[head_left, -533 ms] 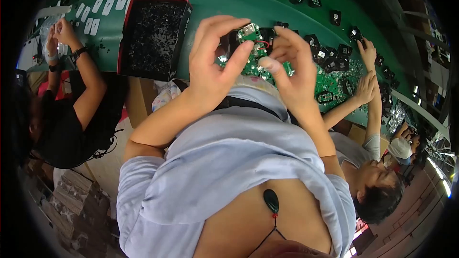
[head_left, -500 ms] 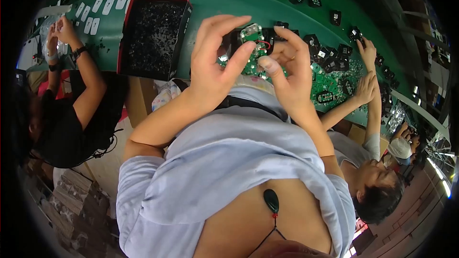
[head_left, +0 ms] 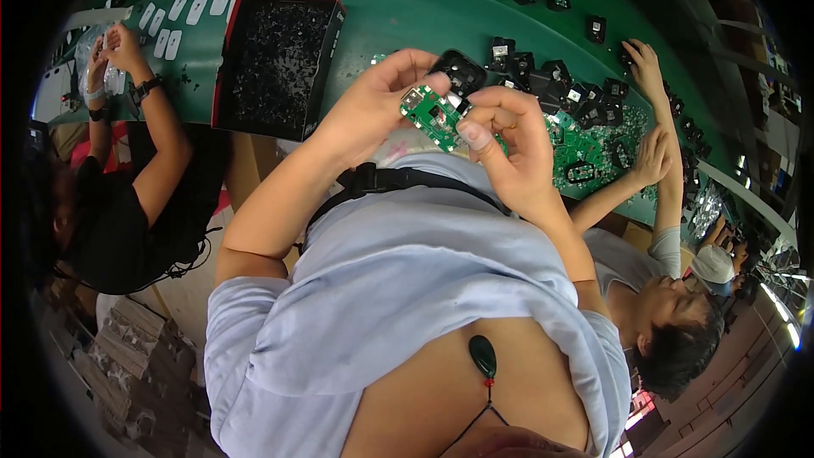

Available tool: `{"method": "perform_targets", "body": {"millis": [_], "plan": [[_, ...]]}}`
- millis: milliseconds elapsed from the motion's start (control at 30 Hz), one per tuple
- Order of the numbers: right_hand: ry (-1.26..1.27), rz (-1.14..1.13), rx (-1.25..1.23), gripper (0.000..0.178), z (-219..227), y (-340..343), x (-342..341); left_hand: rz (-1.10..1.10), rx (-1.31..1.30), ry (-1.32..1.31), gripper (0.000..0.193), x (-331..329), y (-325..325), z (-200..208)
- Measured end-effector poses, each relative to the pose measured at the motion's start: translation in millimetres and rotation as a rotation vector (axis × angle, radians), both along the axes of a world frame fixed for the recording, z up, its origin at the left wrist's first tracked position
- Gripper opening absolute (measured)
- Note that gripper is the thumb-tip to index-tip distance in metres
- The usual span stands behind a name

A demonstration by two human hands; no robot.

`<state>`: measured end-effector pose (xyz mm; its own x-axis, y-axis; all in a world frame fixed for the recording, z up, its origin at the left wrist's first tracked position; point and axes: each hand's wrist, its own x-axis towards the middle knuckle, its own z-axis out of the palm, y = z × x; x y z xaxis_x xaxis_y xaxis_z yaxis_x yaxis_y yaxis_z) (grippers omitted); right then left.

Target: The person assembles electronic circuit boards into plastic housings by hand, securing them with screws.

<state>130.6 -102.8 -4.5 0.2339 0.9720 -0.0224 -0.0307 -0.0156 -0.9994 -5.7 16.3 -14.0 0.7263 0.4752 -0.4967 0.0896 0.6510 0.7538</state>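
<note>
A green circuit board [head_left: 431,116] with small silver and black parts lies tilted between my hands. My right hand [head_left: 519,140] pinches its right end between thumb and bent fingers. In my left hand [head_left: 379,100], a black plastic casing [head_left: 462,70] is gripped just beyond the board, the thumb pressed against its near edge. The casing's lower side is hidden behind the board and my right fingers. Whether a wire joins board and casing I cannot make out.
An open box [head_left: 275,64] of small black pieces stands left on the green table [head_left: 377,17]. White flat covers [head_left: 197,10] lie beyond it. Black casings [head_left: 555,85] and a heap of green boards [head_left: 585,148] are at right. Co-workers' hands [head_left: 653,157] work on both sides.
The board has turned and come lower, and the red wire seen on it is out of sight. My fingers have closed in; more of the casing shows. The right co-worker's far hand has lifted slightly.
</note>
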Motion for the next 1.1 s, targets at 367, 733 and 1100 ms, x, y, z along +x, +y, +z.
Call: {"method": "perform_targets", "body": {"millis": [367,733,1100], "plan": [[-0.997,-0.018,0.526,0.028,1.5,22.6,18.3,0.063,0.300,-0.049,0.028,4.9,-9.0,0.5],[-1.036,-0.181,0.488,0.026,-4.4,38.5,23.5,0.198,0.341,-0.104,0.033,9.3,-13.0,6.7],[-0.780,-0.144,0.256,0.033,-20.8,47.3,17.4,0.275,0.458,-0.061,0.025,22.2,3.9,-12.0]]}}
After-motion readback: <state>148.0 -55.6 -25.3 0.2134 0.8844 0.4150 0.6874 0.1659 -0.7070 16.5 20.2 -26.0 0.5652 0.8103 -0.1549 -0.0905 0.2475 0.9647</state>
